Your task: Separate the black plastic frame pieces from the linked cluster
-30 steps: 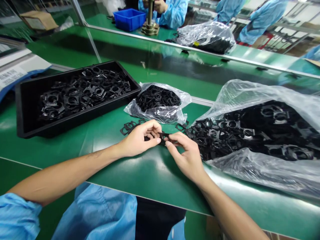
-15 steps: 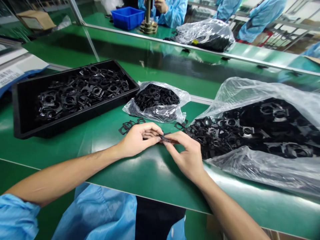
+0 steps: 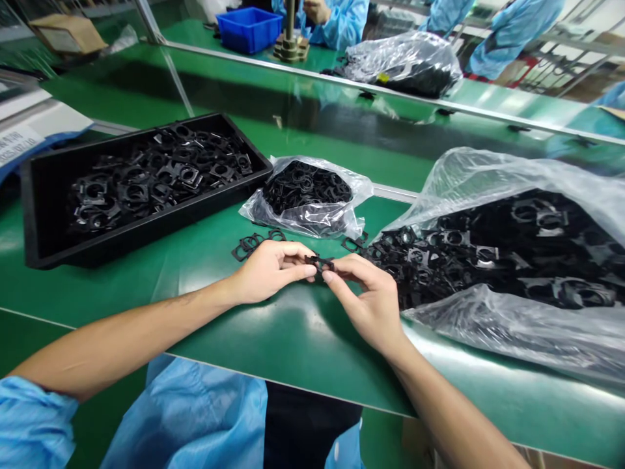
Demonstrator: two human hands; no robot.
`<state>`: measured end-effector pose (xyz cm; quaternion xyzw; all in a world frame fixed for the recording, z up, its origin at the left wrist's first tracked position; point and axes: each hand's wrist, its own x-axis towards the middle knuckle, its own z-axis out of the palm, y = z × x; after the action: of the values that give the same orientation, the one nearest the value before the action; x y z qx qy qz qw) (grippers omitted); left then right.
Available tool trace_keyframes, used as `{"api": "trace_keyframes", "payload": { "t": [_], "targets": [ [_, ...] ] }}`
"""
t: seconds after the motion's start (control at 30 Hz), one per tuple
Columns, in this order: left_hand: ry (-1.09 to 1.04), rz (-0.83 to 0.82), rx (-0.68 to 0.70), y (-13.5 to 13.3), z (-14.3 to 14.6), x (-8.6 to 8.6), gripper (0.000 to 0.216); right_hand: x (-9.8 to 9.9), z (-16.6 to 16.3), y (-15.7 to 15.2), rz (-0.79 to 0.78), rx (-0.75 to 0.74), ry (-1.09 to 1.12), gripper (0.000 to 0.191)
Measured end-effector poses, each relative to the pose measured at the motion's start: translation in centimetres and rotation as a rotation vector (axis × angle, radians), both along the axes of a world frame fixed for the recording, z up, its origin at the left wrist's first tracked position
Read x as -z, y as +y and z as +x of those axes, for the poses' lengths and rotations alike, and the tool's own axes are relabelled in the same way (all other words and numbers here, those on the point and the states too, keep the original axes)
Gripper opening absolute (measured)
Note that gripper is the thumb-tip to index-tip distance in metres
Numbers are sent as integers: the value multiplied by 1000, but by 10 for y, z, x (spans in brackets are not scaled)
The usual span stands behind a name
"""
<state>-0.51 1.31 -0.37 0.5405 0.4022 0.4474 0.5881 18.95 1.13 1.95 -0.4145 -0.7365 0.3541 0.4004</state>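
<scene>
Between my two hands is a small black plastic part [image 3: 319,263], pinched at its left end by my left hand [image 3: 271,270] and at its right end by my right hand [image 3: 370,293]. Its details are partly hidden by the fingers. Just behind my left hand lie several loose black ring-shaped frames [image 3: 249,245] on the green table [image 3: 273,345]. A clear bag [image 3: 312,225] full of black ring parts stands beyond my hands. Close to my right hand, a large open plastic bag [image 3: 469,319] spills a heap of black square frames with round holes [image 3: 454,238].
A black tray [image 3: 146,231] of similar parts sits at the left. Behind a metal rail [image 3: 293,73] are a blue bin [image 3: 250,31], a metal stand [image 3: 290,45], a filled bag [image 3: 405,62] and a co-worker's blue sleeve [image 3: 349,23]. A cardboard box [image 3: 68,34] stands back left.
The black part has been turned between my fingers, so more of it shows. My right hand has shifted slightly to the right; both hands keep hold of the part.
</scene>
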Motion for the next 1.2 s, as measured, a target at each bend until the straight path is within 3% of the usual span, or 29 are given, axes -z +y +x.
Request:
{"api": "trace_keyframes", "payload": {
  "t": [0.2, 0.53, 0.83, 1.03, 1.2],
  "targets": [
    [-60, -116, 93, 1, -4, -6, 33, -3, 0, 1, -248, -39, 173, 19],
    [-37, -137, 156, 1, -5, -13, 39, -4, 2, 9, -613, -163, 383, 32],
    [-67, -101, 41, -1, -3, -13, 35, -5, 1, 10, -625, -132, 360, 35],
    [-101, -132, 139, 0, -5, -15, 34, -7, 3, 8, -643, -158, 364, 31],
    [-112, -122, 135, 1, -6, -15, 29, -6, 2, 8, -663, -148, 396, 30]
  ]
}}
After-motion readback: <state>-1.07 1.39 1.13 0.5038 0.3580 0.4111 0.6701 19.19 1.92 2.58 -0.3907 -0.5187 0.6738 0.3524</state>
